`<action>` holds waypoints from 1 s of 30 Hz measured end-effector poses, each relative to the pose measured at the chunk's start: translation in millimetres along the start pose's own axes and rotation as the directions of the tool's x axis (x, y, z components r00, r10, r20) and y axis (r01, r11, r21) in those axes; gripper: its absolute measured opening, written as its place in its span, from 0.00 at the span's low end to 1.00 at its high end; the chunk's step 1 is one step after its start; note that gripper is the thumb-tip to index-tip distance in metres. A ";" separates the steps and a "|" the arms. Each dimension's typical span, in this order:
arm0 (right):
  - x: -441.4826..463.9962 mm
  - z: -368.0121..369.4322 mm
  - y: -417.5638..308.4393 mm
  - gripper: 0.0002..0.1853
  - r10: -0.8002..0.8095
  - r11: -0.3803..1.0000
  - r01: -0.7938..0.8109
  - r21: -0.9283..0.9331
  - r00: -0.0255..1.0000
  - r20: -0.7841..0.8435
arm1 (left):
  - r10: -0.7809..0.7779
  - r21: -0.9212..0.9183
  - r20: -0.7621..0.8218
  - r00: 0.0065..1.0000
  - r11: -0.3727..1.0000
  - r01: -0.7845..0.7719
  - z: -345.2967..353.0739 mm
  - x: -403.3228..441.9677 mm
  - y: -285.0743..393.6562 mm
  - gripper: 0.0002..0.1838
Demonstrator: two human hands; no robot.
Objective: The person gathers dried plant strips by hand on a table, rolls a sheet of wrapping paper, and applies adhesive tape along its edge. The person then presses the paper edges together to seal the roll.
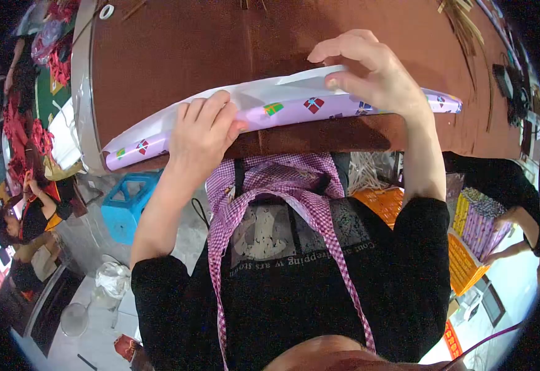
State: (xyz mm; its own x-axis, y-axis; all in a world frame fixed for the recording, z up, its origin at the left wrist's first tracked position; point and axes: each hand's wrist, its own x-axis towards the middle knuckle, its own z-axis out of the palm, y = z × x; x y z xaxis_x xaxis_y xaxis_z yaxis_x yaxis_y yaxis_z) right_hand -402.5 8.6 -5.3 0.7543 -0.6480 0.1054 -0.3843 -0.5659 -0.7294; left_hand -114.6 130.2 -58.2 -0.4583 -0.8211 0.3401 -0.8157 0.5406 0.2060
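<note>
A long sheet of lilac wrapping paper [295,111], printed with small gift boxes and white on its inner side, lies rolled into a tube along the near edge of the brown table. My left hand [202,133] is closed over the left part of the tube, with its thumb on the near side. Over the right part, my right hand [375,74] is open. Its fingers and thumb are curved apart around the loose white edge, and I cannot tell whether they touch it.
The brown table [177,49] carries straw-like strands [464,31] at the far right and a white ring [106,11] at the far left. A blue stool [125,207] stands below left. Beside an orange crate [466,263] on the right, another person's hands [514,219] hold patterned rolls.
</note>
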 end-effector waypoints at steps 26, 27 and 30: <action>-58.9 -7.1 11.6 0.14 -0.031 0.875 -0.039 -0.482 0.990 -0.137 | -0.025 0.057 0.083 0.996 0.998 0.020 -4.4 6.4 5.7 0.16; -60.0 -9.1 11.2 0.13 -0.044 0.863 -0.038 -0.503 0.988 -0.151 | -0.024 0.062 0.080 0.997 0.998 0.019 -5.3 8.1 7.1 0.16; -63.3 -10.2 15.2 0.14 0.000 0.866 -0.073 -0.495 0.989 -0.146 | -0.027 0.068 0.070 0.997 0.997 0.022 -3.6 6.8 6.2 0.16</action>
State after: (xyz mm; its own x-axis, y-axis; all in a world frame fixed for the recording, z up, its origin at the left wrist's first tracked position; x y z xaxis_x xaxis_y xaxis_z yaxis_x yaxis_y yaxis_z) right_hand -461.4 35.9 -16.1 0.6687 -0.7155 0.2024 -0.6513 -0.6949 -0.3047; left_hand -121.4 128.6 -51.3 -0.4598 -0.8462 0.2692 -0.8479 0.5085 0.1501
